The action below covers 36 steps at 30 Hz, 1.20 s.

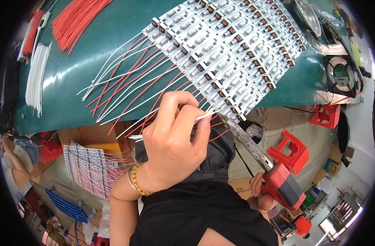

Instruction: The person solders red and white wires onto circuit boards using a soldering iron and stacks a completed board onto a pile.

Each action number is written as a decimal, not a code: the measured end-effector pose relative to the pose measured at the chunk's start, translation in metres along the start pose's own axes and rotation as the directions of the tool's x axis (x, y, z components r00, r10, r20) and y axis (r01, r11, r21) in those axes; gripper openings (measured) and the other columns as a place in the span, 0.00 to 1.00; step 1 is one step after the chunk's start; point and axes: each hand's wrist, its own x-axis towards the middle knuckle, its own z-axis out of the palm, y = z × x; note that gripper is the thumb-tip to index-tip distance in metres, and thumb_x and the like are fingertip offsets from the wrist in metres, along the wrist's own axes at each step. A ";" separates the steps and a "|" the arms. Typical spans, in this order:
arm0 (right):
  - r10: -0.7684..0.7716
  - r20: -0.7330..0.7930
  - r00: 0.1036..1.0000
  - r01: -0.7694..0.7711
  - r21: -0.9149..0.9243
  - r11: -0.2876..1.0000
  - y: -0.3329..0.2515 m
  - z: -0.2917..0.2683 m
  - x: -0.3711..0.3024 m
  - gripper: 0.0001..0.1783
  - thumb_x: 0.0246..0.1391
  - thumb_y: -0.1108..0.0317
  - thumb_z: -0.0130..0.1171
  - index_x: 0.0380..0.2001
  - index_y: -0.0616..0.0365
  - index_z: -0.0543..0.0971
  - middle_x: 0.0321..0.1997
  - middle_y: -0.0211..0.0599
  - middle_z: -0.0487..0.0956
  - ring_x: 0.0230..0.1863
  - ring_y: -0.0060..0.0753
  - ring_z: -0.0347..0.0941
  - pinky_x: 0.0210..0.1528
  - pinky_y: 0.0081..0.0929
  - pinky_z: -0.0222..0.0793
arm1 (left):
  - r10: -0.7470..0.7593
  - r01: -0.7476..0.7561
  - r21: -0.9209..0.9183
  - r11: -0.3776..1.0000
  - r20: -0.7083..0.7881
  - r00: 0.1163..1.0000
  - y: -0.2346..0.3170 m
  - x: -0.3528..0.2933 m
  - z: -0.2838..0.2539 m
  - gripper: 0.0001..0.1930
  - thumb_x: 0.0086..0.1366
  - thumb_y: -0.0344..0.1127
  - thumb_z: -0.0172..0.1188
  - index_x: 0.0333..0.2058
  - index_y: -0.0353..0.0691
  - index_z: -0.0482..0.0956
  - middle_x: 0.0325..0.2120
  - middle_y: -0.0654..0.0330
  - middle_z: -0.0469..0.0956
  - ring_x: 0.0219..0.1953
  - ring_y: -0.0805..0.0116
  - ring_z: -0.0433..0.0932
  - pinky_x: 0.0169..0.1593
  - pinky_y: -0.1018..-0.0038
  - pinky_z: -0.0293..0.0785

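A large panel of small white circuit boards [220, 53] lies on the green table, with red and white wires fanning out from its near-left edge. My left hand [173, 135] is closed, pinching several white wires [204, 116] between thumb and fingers by the panel's lower corner. My right hand [261, 192] grips a red and black soldering gun [284, 186], partly hidden behind its handle. The long metal barrel of the gun points up and left, its end near the wire ends at the panel edge. Whether the tip touches a board cannot be made out.
Bundles of red wires [76, 22] and white wires [38, 80] lie on the green table [81, 69] to the left. A black fan [340, 76] and a metal dish [308, 16] stand at right. Below are red stools [290, 151] and another wired board panel [87, 166].
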 end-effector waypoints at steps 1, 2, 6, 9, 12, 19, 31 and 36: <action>-0.047 0.032 0.998 0.049 -0.062 0.997 0.004 -0.005 -0.003 0.37 0.47 0.28 0.59 0.25 0.57 0.71 0.15 0.25 0.71 0.18 0.22 0.69 0.22 0.20 0.61 | -0.002 0.002 -0.001 1.000 -0.001 1.000 -0.001 0.000 0.000 0.06 0.51 0.25 0.67 0.25 0.36 0.77 0.32 0.61 0.73 0.17 0.69 0.70 0.19 0.73 0.65; -0.047 0.027 0.999 0.048 -0.063 0.997 0.000 -0.004 0.000 0.37 0.47 0.28 0.59 0.25 0.57 0.71 0.15 0.25 0.71 0.18 0.22 0.69 0.22 0.20 0.61 | 0.005 -0.005 -0.003 1.000 0.004 1.000 0.000 0.001 0.001 0.06 0.51 0.25 0.67 0.25 0.36 0.77 0.32 0.61 0.73 0.17 0.69 0.70 0.19 0.73 0.65; -0.100 -0.007 0.995 0.097 0.322 0.942 -0.016 0.017 0.021 0.26 0.52 0.43 0.65 0.25 0.57 0.73 0.14 0.26 0.70 0.17 0.24 0.69 0.22 0.22 0.62 | -0.004 0.004 0.013 1.000 0.022 1.000 0.001 0.001 0.003 0.06 0.51 0.25 0.67 0.25 0.36 0.77 0.32 0.61 0.73 0.17 0.69 0.70 0.19 0.73 0.65; -0.140 0.037 0.989 0.108 0.458 0.882 -0.017 0.018 0.040 0.33 0.54 0.39 0.60 0.41 0.62 0.68 0.13 0.23 0.67 0.15 0.23 0.66 0.21 0.23 0.63 | -0.020 0.020 0.020 1.000 0.035 0.999 0.004 0.004 0.000 0.06 0.51 0.25 0.67 0.25 0.36 0.76 0.33 0.60 0.73 0.17 0.69 0.70 0.19 0.73 0.66; -0.218 -0.140 0.966 0.252 0.303 0.919 -0.003 0.006 0.047 0.47 0.55 0.32 0.55 0.58 0.68 0.63 0.12 0.22 0.65 0.12 0.21 0.62 0.19 0.23 0.62 | -0.008 0.008 0.013 1.000 0.018 1.000 0.004 0.009 -0.002 0.06 0.51 0.24 0.67 0.25 0.36 0.76 0.33 0.60 0.74 0.17 0.69 0.71 0.19 0.74 0.66; -0.599 -0.516 0.612 0.692 -0.016 0.721 -0.046 -0.015 0.168 0.29 0.60 0.51 0.60 0.47 0.70 0.71 0.14 0.30 0.70 0.14 0.22 0.66 0.17 0.20 0.60 | -0.030 0.026 -0.061 0.998 -0.063 0.998 -0.004 0.006 -0.019 0.04 0.58 0.20 0.61 0.29 0.32 0.74 0.29 0.52 0.75 0.30 0.57 0.76 0.32 0.68 0.72; -0.402 -0.330 0.854 0.491 0.254 0.833 -0.027 -0.029 0.138 0.38 0.65 0.42 0.49 0.57 0.70 0.64 0.12 0.24 0.62 0.09 0.20 0.58 0.14 0.20 0.59 | -0.213 0.213 -0.039 0.976 -0.329 0.920 0.001 0.001 -0.085 0.04 0.55 0.21 0.65 0.27 0.35 0.79 0.30 0.58 0.75 0.30 0.74 0.72 0.32 0.81 0.66; -0.123 -0.282 0.952 0.231 0.388 0.892 -0.018 0.013 0.042 0.32 0.55 0.42 0.54 0.45 0.63 0.72 0.10 0.27 0.65 0.10 0.29 0.62 0.17 0.27 0.63 | 0.037 -0.018 -0.175 0.984 0.106 0.994 0.013 0.003 -0.026 0.06 0.52 0.24 0.69 0.27 0.35 0.79 0.32 0.57 0.76 0.28 0.65 0.78 0.30 0.74 0.74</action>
